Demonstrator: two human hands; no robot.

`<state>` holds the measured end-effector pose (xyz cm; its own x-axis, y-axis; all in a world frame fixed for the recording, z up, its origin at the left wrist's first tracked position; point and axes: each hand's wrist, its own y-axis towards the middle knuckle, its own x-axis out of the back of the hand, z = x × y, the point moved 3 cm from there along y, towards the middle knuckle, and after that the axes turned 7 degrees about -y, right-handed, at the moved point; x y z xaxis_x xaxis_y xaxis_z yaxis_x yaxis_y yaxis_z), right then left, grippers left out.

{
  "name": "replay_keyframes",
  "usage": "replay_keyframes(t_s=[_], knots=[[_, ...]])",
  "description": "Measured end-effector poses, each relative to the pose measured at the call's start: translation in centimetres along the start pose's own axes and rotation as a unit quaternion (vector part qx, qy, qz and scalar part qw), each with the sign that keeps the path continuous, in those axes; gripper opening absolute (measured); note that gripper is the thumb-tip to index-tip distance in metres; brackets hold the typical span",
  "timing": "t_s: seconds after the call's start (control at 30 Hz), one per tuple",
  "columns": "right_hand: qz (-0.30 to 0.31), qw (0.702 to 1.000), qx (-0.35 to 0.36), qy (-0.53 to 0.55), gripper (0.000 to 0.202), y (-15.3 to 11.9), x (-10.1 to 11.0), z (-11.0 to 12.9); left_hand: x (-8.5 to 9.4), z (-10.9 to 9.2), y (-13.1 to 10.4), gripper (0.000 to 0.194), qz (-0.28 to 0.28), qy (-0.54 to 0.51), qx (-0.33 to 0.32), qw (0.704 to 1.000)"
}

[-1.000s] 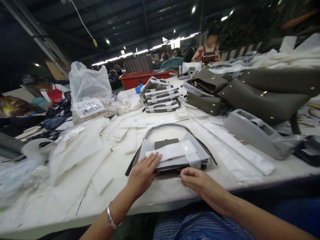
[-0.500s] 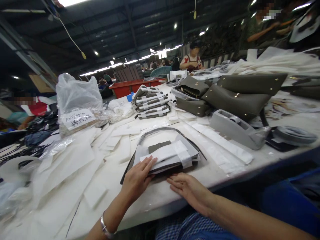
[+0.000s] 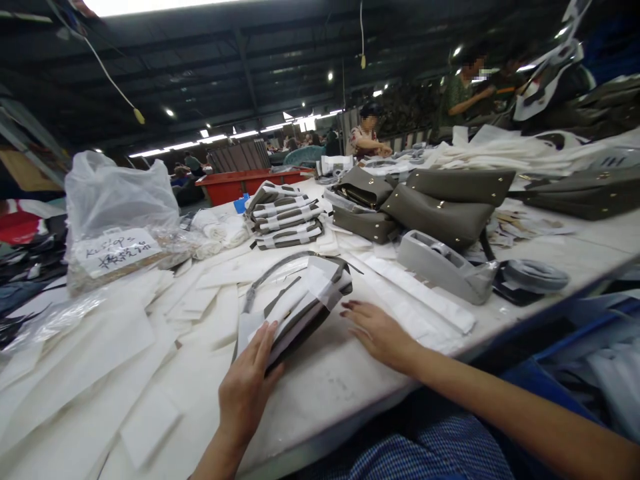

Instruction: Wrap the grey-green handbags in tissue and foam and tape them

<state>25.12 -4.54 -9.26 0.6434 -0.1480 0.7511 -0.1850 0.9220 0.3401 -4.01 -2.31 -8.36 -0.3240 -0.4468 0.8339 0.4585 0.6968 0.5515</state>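
Observation:
An olive-grey handbag (image 3: 320, 315), partly wrapped in white paper, lies turned at an angle on the white table in front of me. Its strap, wrapped in grey, arches up behind it. My left hand (image 3: 249, 377) grips the bag's near left end, fingers along the paper and thumb at the lower edge. Just to the right of the bag, apart from it, my right hand (image 3: 383, 337) is open with its fingers spread and nothing in them.
Beyond the bag are a stack of wrapped bags (image 3: 285, 217), unwrapped olive bags (image 3: 443, 213) and a grey tape dispenser (image 3: 443, 267). White paper sheets (image 3: 95, 353) cover the left side near a clear plastic bag (image 3: 117, 213). Co-workers are behind.
The handbag has turned, its right end swinging away from me. My left hand has shifted onto its near end. My right hand has lifted away from the front edge, fingers spreading.

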Motion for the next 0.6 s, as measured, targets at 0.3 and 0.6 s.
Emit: replay_keyframes(t_s=[0.3,0.6], knots=[[0.015,0.96,-0.073,-0.269,0.025,-0.5,5.9,-10.1,0.0,-0.4,0.0,0.077,-0.029,-0.006,0.066,0.997],[-0.012,0.97,-0.119,-0.211,0.033,2.1,7.2,-8.0,-0.3,-0.1,0.0,0.075,-0.032,-0.01,0.083,0.996]])
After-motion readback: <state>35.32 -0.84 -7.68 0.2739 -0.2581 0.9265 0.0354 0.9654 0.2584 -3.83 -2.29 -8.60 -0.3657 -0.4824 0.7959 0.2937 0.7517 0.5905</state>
